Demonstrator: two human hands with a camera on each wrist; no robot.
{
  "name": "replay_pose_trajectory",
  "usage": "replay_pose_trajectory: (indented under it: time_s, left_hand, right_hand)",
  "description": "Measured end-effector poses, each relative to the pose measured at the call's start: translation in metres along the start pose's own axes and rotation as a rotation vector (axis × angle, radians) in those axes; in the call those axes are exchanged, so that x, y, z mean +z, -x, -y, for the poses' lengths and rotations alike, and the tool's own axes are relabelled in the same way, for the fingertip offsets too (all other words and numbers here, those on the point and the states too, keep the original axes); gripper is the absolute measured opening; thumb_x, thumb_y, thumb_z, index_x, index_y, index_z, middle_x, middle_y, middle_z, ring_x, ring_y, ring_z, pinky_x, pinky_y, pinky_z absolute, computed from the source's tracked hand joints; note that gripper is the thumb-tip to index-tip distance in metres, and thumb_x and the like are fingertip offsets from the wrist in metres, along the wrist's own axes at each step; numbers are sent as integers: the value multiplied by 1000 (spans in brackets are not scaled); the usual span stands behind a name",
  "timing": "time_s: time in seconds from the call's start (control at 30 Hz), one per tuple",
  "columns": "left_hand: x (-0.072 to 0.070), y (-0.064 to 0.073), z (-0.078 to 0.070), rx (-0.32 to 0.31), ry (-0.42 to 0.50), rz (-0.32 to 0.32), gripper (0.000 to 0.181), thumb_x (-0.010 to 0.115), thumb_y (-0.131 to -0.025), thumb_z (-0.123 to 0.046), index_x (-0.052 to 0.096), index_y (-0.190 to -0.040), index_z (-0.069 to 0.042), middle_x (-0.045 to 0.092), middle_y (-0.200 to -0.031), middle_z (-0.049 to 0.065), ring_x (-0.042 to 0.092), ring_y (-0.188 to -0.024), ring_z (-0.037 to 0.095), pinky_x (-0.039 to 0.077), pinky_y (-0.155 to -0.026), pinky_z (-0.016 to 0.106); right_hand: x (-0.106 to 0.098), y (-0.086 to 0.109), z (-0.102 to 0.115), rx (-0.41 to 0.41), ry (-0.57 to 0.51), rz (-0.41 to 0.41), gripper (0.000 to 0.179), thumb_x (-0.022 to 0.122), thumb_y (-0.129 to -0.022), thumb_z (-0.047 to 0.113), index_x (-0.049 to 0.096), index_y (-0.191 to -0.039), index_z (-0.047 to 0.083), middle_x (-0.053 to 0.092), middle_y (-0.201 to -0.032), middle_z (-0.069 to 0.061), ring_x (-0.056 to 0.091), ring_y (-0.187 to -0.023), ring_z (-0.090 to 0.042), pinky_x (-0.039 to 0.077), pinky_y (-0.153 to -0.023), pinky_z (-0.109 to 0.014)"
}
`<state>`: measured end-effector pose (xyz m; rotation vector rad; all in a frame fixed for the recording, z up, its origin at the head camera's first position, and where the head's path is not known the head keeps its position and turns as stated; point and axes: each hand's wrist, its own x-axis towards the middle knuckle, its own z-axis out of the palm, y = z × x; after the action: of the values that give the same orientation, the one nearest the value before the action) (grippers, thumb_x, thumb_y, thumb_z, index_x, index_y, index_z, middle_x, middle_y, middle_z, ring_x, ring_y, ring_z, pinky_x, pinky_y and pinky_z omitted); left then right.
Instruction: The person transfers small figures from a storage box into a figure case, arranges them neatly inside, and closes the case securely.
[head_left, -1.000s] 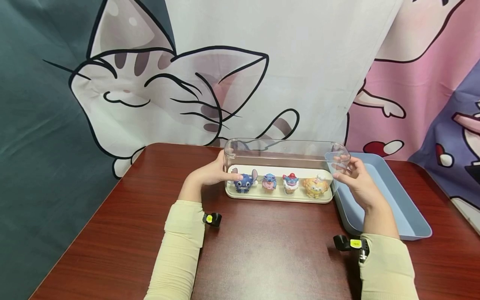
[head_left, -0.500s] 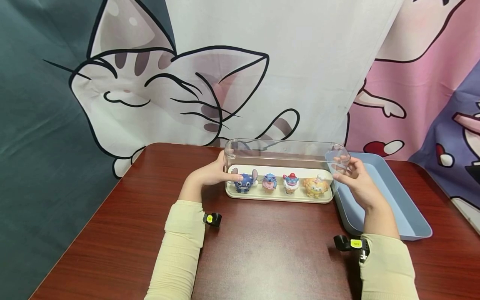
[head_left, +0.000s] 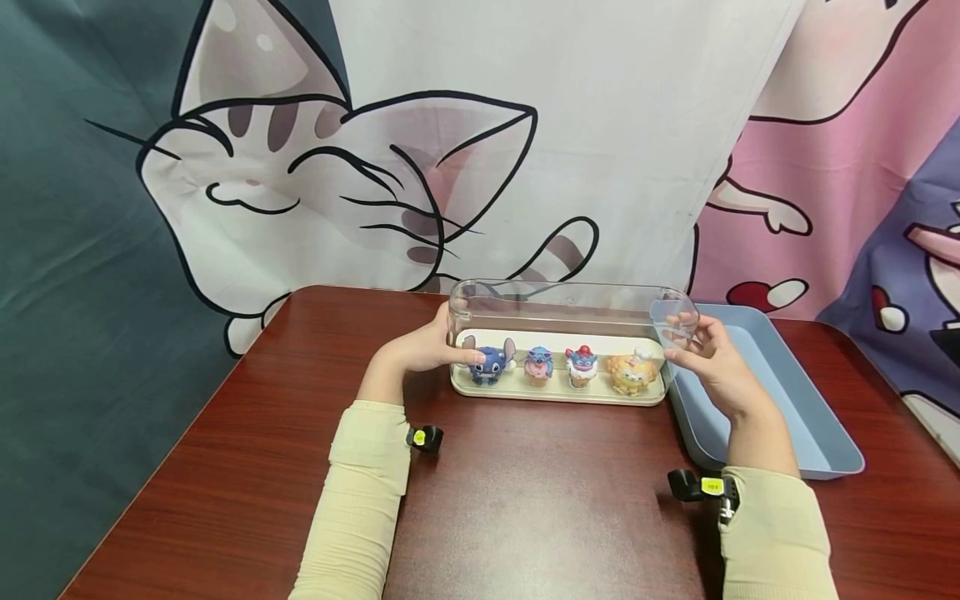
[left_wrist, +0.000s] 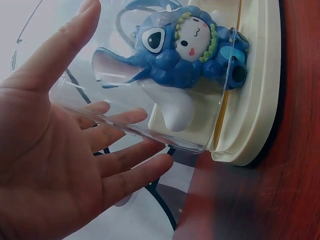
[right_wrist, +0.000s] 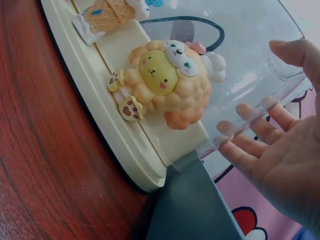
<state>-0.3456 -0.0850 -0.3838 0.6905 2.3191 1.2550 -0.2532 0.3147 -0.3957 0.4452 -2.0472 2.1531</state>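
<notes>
A long clear plastic cover (head_left: 570, 302) stands over a cream base (head_left: 562, 400) holding several small toy figures in a row. My left hand (head_left: 420, 343) holds the cover's left end, thumb across the front, fingers along the end wall. Inside, near that thumb, sits a blue big-eared figure (left_wrist: 170, 47). At the opposite end my right hand (head_left: 716, 367) holds the cover likewise, thumb in front and fingers against the end. Closest to it is a fluffy yellow figure (right_wrist: 172, 85). Between them stand a blue-and-pink figure (head_left: 538, 365) and a red-topped one (head_left: 582, 367).
A blue-grey tray (head_left: 798, 392) lies at the right, beside the base and partly behind my right hand. The dark red wooden table (head_left: 525, 500) extends to the front and left. A printed cloth backdrop (head_left: 637, 125) hangs behind the table's far edge.
Very little differs. The clear cover's top edge sits slightly lower than a second ago, and both hands keep their hold at its ends.
</notes>
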Motion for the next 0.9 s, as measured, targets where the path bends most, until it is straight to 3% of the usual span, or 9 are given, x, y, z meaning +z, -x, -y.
replay_pose_trajectory:
  time_s: [0.3, 0.57, 0.9]
  left_hand:
    - [2, -2, 1, 4, -19, -70, 88, 79, -72, -25, 18, -132, -6, 33, -132, 20, 32, -126, 24, 27, -103, 41]
    - [3, -2, 3, -8, -18, -85, 88, 81, -70, -25, 20, -131, -6, 34, -130, 19, 34, -123, 23, 28, -103, 39]
    - [6, -2, 2, -51, -80, -105, 94, 85, -64, -30, 20, -129, -7, 42, -122, 18, 41, -117, 23, 31, -100, 38]
  right_hand:
    - [-1, 0, -2, 21, 6, 6, 45, 53, -85, -14, 37, -116, 16, 45, -121, 1, 45, -112, -12, 39, -86, -15]
    - [-2, 0, -4, 54, 25, 14, 47, 54, -85, -13, 36, -117, 16, 45, -122, 1, 43, -114, -13, 38, -87, -15]
    - [-3, 0, -6, 88, 56, 8, 50, 57, -84, -12, 35, -118, 17, 43, -126, 2, 40, -117, -14, 36, -86, -16]
